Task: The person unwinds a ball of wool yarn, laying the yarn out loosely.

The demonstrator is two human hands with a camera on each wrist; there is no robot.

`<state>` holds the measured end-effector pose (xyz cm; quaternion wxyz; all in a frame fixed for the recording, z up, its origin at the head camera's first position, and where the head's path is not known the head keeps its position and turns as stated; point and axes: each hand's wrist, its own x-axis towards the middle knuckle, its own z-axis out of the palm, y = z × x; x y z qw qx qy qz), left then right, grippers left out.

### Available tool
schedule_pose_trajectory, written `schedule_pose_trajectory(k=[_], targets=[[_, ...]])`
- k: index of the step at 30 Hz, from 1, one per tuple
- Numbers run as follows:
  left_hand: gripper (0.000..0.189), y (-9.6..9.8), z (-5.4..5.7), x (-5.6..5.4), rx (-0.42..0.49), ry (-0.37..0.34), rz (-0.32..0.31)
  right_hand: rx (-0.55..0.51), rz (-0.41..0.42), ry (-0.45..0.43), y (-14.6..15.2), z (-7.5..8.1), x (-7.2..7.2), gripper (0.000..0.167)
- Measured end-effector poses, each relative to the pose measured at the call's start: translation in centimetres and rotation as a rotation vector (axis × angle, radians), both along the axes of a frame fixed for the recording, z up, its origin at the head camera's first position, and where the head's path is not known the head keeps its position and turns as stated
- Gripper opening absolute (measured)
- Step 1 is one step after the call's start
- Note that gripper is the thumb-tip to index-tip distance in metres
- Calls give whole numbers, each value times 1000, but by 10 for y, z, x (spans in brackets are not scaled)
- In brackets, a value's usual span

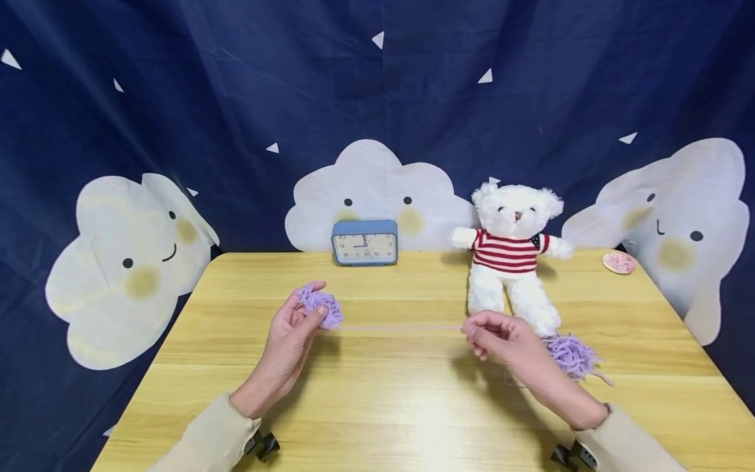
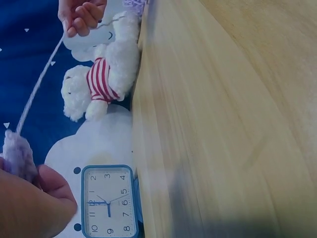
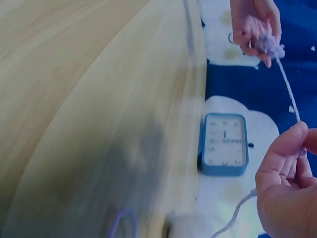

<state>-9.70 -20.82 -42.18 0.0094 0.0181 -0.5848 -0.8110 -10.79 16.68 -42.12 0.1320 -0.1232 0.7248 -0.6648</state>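
Observation:
My left hand (image 1: 291,337) pinches a small bundle of lilac yarn (image 1: 324,309) between thumb and fingers, raised over the left half of the table. From that bundle a single yarn strand (image 1: 401,327) runs straight and taut to my right hand (image 1: 507,341), whose thumb and index finger pinch it. In the right wrist view the strand's tail (image 3: 235,213) hangs slack below the right hand (image 3: 287,173). A loose heap of the same lilac yarn (image 1: 572,357) lies on the table behind the right wrist, partly hidden by it.
A white teddy bear (image 1: 513,252) in a red-striped sweater sits at the back right, its foot beside the yarn heap. The blue alarm clock (image 1: 365,242) stands at the back edge of the wooden table (image 1: 377,406). At the back right corner lies a pink round item (image 1: 619,263).

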Motion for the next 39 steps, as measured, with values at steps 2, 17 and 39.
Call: schedule_pose_trajectory(k=[2,17,39], targets=[[50,-1,0,0,-2,11,-4,2,-41,-5,8,0,0,19],[50,-2,-3,2,78,49,-80,-52,-251,-51,62,-5,1,12],[35,-4,-7,2,20,-2,-117,-372,-310,-51,138,-20,1,29]])
